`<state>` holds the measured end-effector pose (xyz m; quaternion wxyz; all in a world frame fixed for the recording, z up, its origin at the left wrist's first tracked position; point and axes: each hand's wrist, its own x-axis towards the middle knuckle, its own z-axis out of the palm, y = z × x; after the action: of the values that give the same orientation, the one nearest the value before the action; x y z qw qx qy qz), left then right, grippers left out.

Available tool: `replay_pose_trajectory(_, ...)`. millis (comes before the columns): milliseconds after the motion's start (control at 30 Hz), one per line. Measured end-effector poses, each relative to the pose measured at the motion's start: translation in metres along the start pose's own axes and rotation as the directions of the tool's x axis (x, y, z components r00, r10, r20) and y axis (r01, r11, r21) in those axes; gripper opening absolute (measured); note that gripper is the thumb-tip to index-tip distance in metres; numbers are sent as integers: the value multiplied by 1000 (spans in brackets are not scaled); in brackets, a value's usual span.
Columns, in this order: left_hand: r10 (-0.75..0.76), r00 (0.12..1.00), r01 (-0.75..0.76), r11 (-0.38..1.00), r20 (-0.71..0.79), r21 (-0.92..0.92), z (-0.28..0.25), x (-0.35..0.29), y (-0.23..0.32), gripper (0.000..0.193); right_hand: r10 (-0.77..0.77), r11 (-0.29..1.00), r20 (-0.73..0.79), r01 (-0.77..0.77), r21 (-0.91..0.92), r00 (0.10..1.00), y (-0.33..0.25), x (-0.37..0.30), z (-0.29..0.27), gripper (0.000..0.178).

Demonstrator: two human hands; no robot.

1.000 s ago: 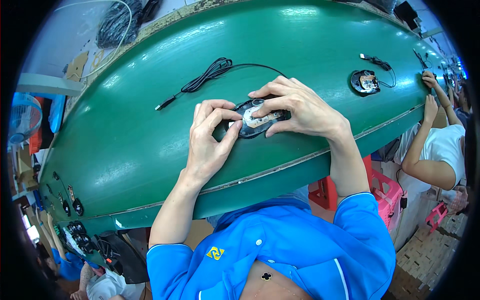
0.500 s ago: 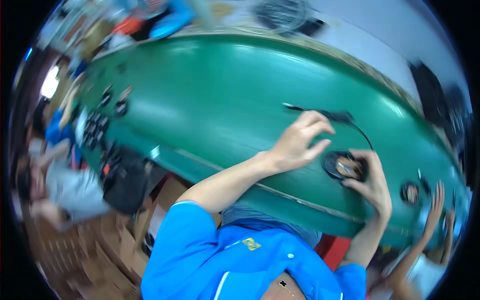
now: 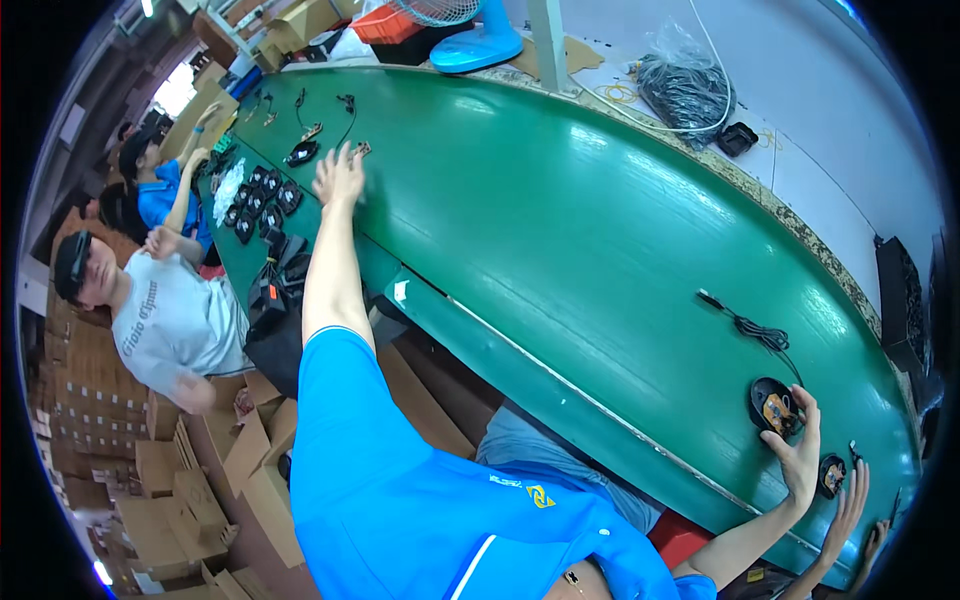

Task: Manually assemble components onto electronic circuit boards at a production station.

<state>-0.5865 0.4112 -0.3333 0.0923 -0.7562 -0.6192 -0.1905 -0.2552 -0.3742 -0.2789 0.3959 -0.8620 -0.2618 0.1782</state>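
My left hand (image 3: 340, 178) reaches to the far left over the green belt, fingers spread, palm down. Just left of its fingertips lies a black mouse part (image 3: 301, 153) with a cable; a small brown board (image 3: 362, 149) peeks out at its right. Whether the fingers touch either piece I cannot tell. At the far right, my right hand (image 3: 798, 447) grips an opened black computer mouse (image 3: 773, 410) by its edge, thumb and fingers on its near right side. A brown circuit board shows inside it. Its bundled black cable (image 3: 762, 334) lies beyond, on the belt.
Several black mouse shells (image 3: 262, 203) stand in rows at the left, beside black adapters or cables (image 3: 285, 265). Co-workers sit at the left; another person's hand (image 3: 848, 510) is by a second open mouse (image 3: 831, 476). A blue fan (image 3: 478, 50) and bagged cables (image 3: 685, 92) stand beyond the belt.
My left hand has swung from near the mouse out to the far left. My right hand stays at the mouse. The view has shifted, and the picture is sharper.
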Motion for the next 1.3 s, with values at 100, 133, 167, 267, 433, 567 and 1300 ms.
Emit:
replay_pose_trajectory(100,-62,992,66,997,108,-36,8,9,-10,56,-3,1000,-50,3,0,999,-4,0,8,83)
replay_pose_trajectory(133,-72,982,88,992,177,-89,9,9,-9,57,-20,1000,-76,20,-9,997,-7,-1,9,81)
replay_pose_trajectory(167,-79,966,115,984,246,-138,11,9,-6,58,-38,999,-100,36,-19,994,-10,-1,9,80)
replay_pose_trajectory(267,-66,947,125,977,314,-173,14,9,7,59,-69,996,-159,58,-72,985,-13,0,11,77)
replay_pose_trajectory(433,-97,962,120,990,256,-73,8,-14,19,63,-149,975,-207,109,-194,967,-28,19,18,68)
replay_pose_trajectory(567,110,961,-54,975,255,-214,-9,-59,80,57,-84,984,-195,51,-171,977,-39,8,23,63)
replay_pose_trajectory(1300,775,631,-460,347,-26,-817,-166,-281,233,46,-700,703,-87,663,-256,709,-72,35,116,20)
